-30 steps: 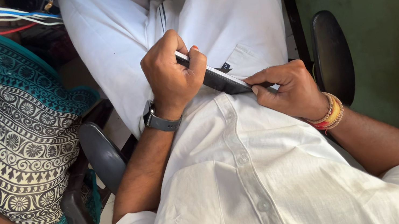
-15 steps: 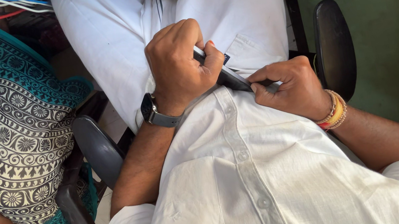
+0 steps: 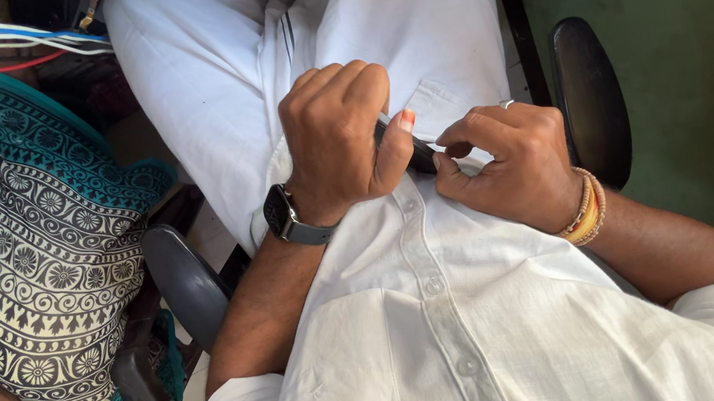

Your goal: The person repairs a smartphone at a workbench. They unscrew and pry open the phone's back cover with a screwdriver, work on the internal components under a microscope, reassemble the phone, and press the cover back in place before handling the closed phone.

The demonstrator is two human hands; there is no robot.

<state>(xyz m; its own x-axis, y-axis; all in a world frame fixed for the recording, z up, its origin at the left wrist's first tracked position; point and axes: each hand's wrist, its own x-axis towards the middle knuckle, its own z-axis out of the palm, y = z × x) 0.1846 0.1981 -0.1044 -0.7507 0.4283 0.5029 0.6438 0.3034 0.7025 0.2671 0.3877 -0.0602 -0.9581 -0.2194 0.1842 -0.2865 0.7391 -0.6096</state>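
So the person is sitting in a chair, looking straight down at their own lap. Left hand [image 3: 344,139] is curled into a tight fist around a small black thing [image 3: 420,155], thumb pressed flat on top of it. Only a short dark bit pokes out between the two hands, right at the hem of the white shirt [image 3: 417,317], so I honestly can't tell what it is. Right hand [image 3: 508,166] has its fingers bent in and pinches the other end, just touching the left thumb.

Looks to me like they're mid-grip on it, both hands working the same piece against each other over the white trousers [image 3: 270,40]. Whatever comes after probably needs a steady hold from the left and a small careful pull or twist from the right.

Dark wristwatch [image 3: 287,218] on the left wrist, bangles [image 3: 586,209] on the right. Someone in patterned teal cloth [image 3: 42,246] sits alongside.
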